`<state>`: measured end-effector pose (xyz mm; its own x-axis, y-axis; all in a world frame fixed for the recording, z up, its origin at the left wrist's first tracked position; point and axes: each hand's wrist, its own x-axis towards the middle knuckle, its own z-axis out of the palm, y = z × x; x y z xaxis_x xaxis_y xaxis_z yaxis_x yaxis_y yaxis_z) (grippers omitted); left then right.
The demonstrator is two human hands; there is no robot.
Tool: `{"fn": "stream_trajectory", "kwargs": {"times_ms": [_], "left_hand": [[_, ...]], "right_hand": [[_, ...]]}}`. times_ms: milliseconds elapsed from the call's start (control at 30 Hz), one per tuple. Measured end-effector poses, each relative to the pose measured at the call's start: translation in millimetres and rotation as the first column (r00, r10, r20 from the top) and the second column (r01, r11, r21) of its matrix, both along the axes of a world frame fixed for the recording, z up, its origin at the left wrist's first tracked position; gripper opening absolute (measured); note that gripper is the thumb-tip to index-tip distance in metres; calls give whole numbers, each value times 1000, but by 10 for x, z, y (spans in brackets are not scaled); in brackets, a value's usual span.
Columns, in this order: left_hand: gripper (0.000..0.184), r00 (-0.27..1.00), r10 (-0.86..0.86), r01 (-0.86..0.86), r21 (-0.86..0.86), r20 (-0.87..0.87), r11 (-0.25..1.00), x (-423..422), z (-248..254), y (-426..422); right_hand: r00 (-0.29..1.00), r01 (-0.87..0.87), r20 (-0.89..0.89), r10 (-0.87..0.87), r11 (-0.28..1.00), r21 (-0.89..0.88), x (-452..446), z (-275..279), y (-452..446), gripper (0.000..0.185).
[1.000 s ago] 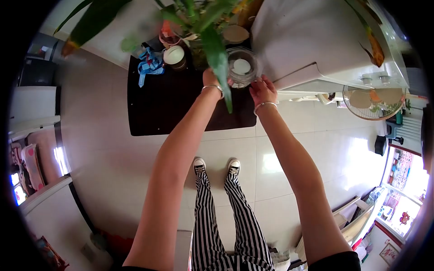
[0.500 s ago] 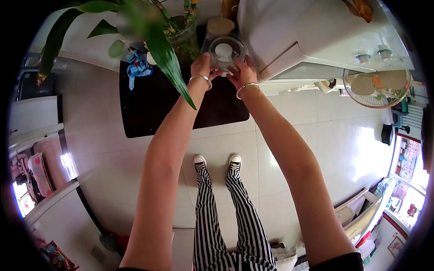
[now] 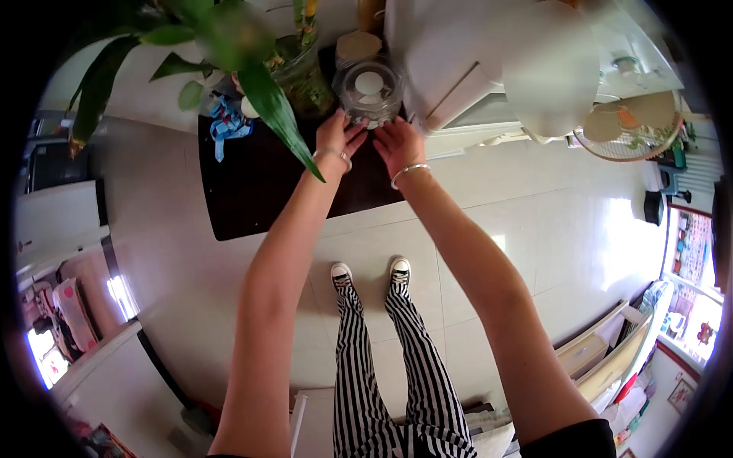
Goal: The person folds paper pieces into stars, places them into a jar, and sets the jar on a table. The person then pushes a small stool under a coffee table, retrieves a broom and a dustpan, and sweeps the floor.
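A clear glass vessel (image 3: 385, 101) with a white round piece inside stands at the back of the dark tabletop (image 3: 290, 191). My left hand (image 3: 336, 137) is at its near left side, the fingers loosely spread. Opposite it, my right hand (image 3: 400, 145) is at the near right side with fingers apart. Neither hand is wrapped round the vessel; whether the fingertips touch its front edge I cannot tell. Just behind the vessel is a round, beige-topped container (image 3: 358, 47). Each wrist wears a silver bangle.
Left of the vessel, a leafy plant stands in a glass vase (image 3: 304, 80), and one long leaf (image 3: 276, 114) hangs over my left forearm. A blue patterned strap (image 3: 227, 128) lies at the table's left. A large white cabinet-like body (image 3: 450, 46) rises close on the right, partly blurred.
Both hands have drawn back slightly toward me from the sides of the glass vessel, and their fingers have loosened. The camera view has shifted a little.
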<state>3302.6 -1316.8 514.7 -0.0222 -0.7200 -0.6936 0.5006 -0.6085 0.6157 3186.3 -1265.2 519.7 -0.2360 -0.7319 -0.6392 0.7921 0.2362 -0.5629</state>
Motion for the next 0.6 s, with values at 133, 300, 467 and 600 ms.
{"fn": "stream_trajectory", "kwargs": {"times_ms": [133, 300, 467, 600], "left_hand": [[37, 956, 40, -21, 68, -289, 997, 164, 78, 587], [28, 881, 152, -64, 205, -447, 977, 353, 719, 1558], [16, 765, 163, 13, 268, -623, 963, 402, 1412, 2385], [17, 546, 101, 268, 287, -832, 919, 422, 1683, 2895]], "right_hand": [[928, 181, 346, -138, 979, -97, 92, 134, 443, 32], [796, 271, 565, -216, 963, -13, 302, 901, 1398, 37], [695, 303, 668, -266, 951, 63, 347, 1679, 2210, 40], [730, 229, 656, -194, 973, 32, 308, 2078, 2872, 40]]}}
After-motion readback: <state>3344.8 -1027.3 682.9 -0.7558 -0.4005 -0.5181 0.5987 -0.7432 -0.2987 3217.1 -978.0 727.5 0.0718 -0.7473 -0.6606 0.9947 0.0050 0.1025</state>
